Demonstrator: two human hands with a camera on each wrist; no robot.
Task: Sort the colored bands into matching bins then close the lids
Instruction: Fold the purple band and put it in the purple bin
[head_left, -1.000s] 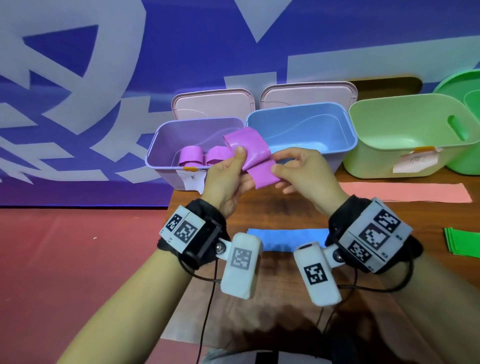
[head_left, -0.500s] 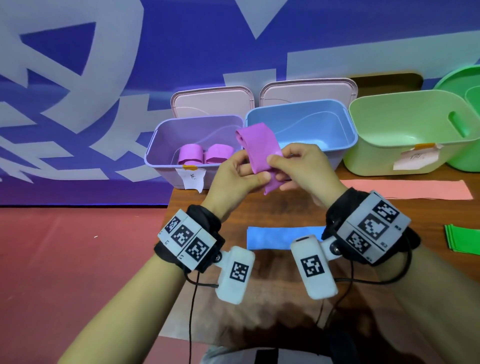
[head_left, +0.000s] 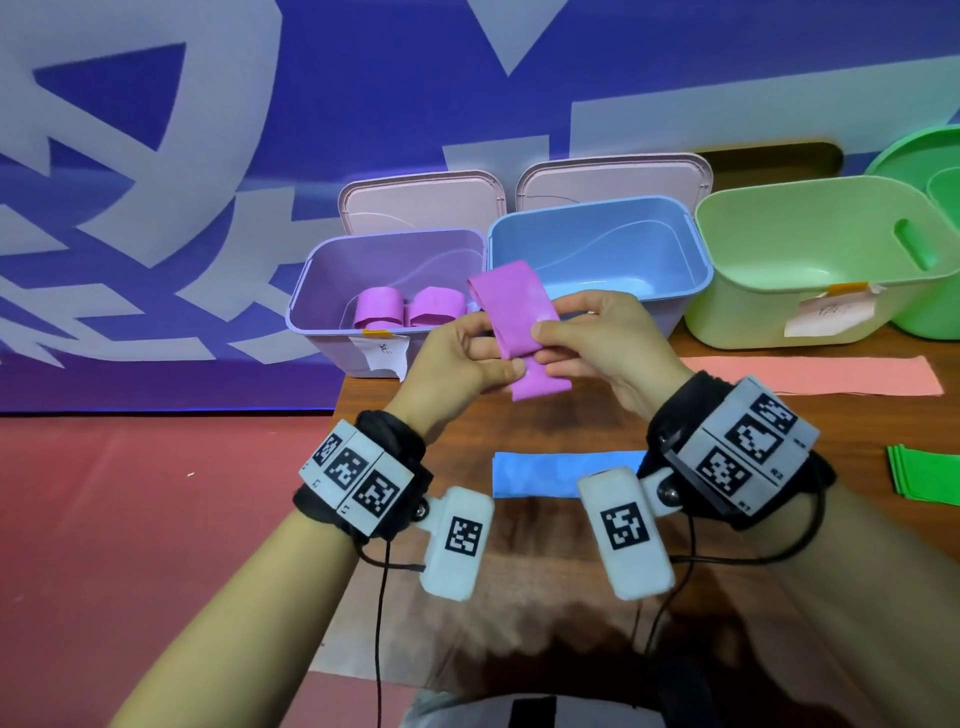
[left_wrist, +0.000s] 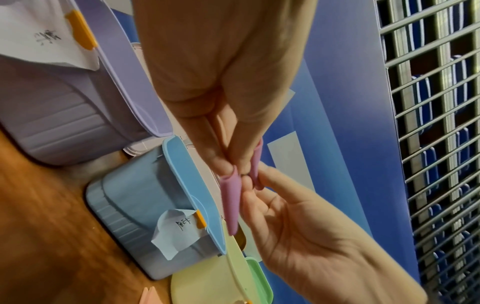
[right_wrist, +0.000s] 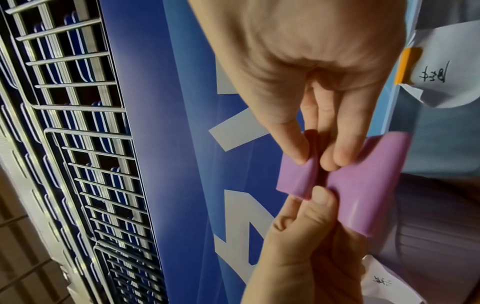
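Observation:
Both hands hold one purple band (head_left: 519, 317) in the air in front of the purple bin (head_left: 311, 291) and the blue bin (head_left: 701, 270). My left hand (head_left: 467, 358) pinches its lower part, my right hand (head_left: 587, 332) pinches its middle fold. In the left wrist view the purple band (left_wrist: 230, 203) shows edge-on; in the right wrist view the purple band (right_wrist: 363, 185) is creased between thumb and fingers. Two rolled purple bands (head_left: 379, 306) lie in the purple bin. A blue band (head_left: 540, 473), a pink band (head_left: 810, 376) and green bands (head_left: 924, 475) lie on the table.
A green bin (head_left: 753, 249) stands right of the blue bin, with another green container (head_left: 935, 156) behind it. Two pale pink lids (head_left: 421, 202) lean behind the purple and blue bins. The wooden table's left edge (head_left: 337, 441) drops to a red floor.
The hands have drawn closer together on the purple band and folded it tighter; its upper end now stands up between the purple and blue bins.

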